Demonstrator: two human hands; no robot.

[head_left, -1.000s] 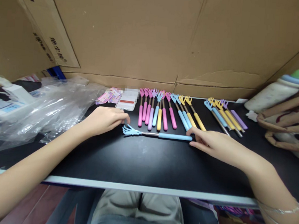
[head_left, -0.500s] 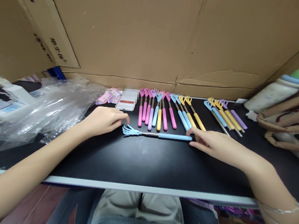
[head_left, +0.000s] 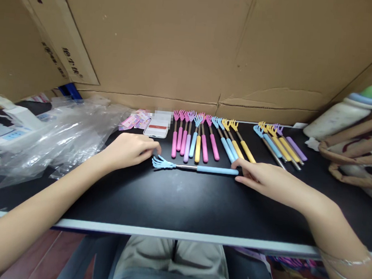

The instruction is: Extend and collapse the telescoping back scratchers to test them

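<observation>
A light blue back scratcher (head_left: 217, 170) with a silver metal rod lies level across the black table in front of me, its claw to the left. My left hand (head_left: 133, 150) is at the claw end, fingers curled and the fingertips against the tips of the tines. At the other end, my right hand (head_left: 254, 176) pinches the tip of the blue handle, thumb below and fingers above. Just behind lies a row of pink, purple, blue and yellow back scratchers (head_left: 204, 147), claws pointing away. Another group of back scratchers (head_left: 284, 148) lies further right.
Clear plastic bags (head_left: 76, 125) cover part of a white power strip (head_left: 7, 134) at left. A phone (head_left: 156, 130) and small pink cards (head_left: 137, 120) lie near the cardboard wall (head_left: 168, 46). A bottle (head_left: 344, 114) and a brown-handled bag (head_left: 367, 151) stand at right.
</observation>
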